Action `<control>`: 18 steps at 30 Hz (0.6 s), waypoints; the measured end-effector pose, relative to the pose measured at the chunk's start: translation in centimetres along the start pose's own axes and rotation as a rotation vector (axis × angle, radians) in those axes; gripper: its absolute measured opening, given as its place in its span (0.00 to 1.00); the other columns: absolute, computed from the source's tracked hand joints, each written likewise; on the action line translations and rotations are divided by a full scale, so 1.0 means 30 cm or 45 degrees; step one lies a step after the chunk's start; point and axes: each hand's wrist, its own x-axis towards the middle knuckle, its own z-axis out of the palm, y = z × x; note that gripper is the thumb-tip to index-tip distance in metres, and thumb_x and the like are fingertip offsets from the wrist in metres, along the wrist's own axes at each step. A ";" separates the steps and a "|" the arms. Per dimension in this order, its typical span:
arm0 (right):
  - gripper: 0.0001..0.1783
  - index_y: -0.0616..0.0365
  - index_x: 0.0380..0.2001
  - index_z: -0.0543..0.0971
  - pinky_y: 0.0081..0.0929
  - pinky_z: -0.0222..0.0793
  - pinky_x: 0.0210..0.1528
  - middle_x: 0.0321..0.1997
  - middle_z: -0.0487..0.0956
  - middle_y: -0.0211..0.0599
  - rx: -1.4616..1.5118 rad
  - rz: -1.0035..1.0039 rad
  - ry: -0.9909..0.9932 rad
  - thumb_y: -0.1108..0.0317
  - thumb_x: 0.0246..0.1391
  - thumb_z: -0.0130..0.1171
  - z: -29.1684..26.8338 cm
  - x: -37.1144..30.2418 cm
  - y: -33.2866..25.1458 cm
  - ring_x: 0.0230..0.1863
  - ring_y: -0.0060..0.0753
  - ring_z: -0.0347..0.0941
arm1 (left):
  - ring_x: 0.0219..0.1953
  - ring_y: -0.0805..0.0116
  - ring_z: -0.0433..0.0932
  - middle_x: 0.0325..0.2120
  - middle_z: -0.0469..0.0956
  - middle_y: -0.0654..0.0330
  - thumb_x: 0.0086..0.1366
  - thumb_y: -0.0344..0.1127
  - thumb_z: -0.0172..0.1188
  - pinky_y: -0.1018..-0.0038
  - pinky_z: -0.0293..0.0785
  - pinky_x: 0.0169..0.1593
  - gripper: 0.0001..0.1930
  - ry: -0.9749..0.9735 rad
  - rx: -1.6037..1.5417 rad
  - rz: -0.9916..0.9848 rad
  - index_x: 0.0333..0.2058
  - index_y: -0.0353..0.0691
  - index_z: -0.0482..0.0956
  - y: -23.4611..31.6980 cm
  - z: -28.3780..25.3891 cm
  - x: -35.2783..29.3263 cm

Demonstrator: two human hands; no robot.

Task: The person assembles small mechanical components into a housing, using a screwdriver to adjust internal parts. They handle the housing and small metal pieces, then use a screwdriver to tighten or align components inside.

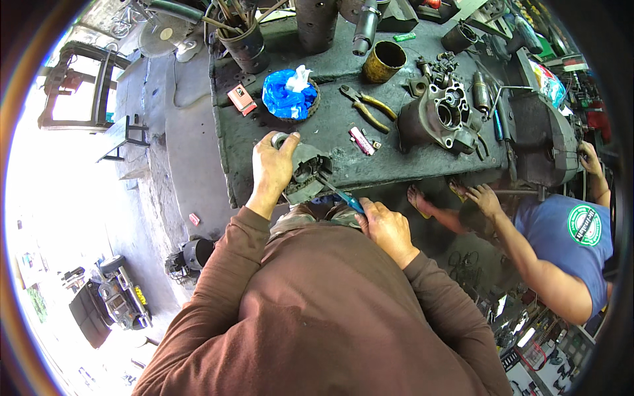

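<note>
My left hand (273,165) is closed on a grey cast-metal part (309,164) at the near edge of the dark workbench (264,148). The part has a hollow, recessed inside and a round collar by my thumb. In my right hand (388,231) is a screwdriver (349,200) with a blue handle. Its shaft slants up and left, and the tip reaches the hollow of the part; exactly what it touches is too small to tell. Behind the part lies a pair of pliers (367,109) with yellow handles. A pink lighter (362,140) rests nearer to me.
A blue plastic bag (289,94) sits in a round holder beside a red-and-white packet (242,99). At right stands a large metal housing (436,117); a yellowish cup (384,62) and a tool-filled can (243,49) stand farther back. A co-worker in a blue shirt (561,244) is at the right.
</note>
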 end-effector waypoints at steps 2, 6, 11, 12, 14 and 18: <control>0.24 0.57 0.61 0.81 0.52 0.81 0.32 0.38 0.84 0.46 -0.088 0.000 0.020 0.53 0.71 0.60 -0.005 -0.002 -0.034 0.31 0.57 0.85 | 0.26 0.67 0.76 0.23 0.83 0.54 0.68 0.45 0.69 0.63 0.76 0.37 0.19 0.053 -0.032 0.032 0.33 0.29 0.85 -0.010 0.002 -0.003; 0.22 0.55 0.59 0.81 0.52 0.80 0.28 0.32 0.82 0.45 -0.134 0.040 0.012 0.53 0.71 0.61 -0.014 0.005 -0.077 0.26 0.55 0.83 | 0.24 0.70 0.73 0.20 0.81 0.57 0.68 0.44 0.69 0.64 0.73 0.34 0.18 0.027 -0.170 -0.092 0.31 0.30 0.84 -0.046 -0.021 0.027; 0.19 0.54 0.54 0.81 0.55 0.80 0.29 0.29 0.85 0.50 0.077 0.237 -0.133 0.52 0.72 0.59 -0.040 0.034 -0.094 0.27 0.59 0.84 | 0.25 0.71 0.68 0.19 0.76 0.60 0.68 0.40 0.70 0.65 0.71 0.33 0.16 -0.019 -0.199 -0.032 0.31 0.31 0.81 -0.041 -0.014 0.026; 0.19 0.54 0.53 0.81 0.55 0.80 0.29 0.29 0.85 0.51 0.149 0.272 -0.185 0.52 0.72 0.58 -0.047 0.039 -0.099 0.28 0.60 0.84 | 0.25 0.71 0.68 0.20 0.76 0.60 0.68 0.40 0.71 0.64 0.71 0.33 0.16 -0.046 -0.149 -0.014 0.30 0.31 0.80 -0.035 -0.016 0.019; 0.18 0.54 0.52 0.81 0.56 0.80 0.30 0.29 0.86 0.54 0.248 0.397 -0.301 0.52 0.73 0.57 -0.063 0.045 -0.106 0.29 0.62 0.85 | 0.25 0.72 0.67 0.19 0.74 0.60 0.69 0.39 0.71 0.65 0.71 0.33 0.17 -0.063 -0.125 0.021 0.30 0.32 0.77 -0.028 -0.012 0.017; 0.18 0.54 0.52 0.82 0.57 0.81 0.33 0.31 0.86 0.53 0.110 0.303 -0.291 0.51 0.74 0.56 -0.088 0.059 -0.099 0.31 0.64 0.85 | 0.26 0.77 0.65 0.19 0.71 0.65 0.70 0.36 0.71 0.69 0.67 0.30 0.15 -0.100 -0.242 -0.059 0.30 0.33 0.77 -0.032 -0.014 0.028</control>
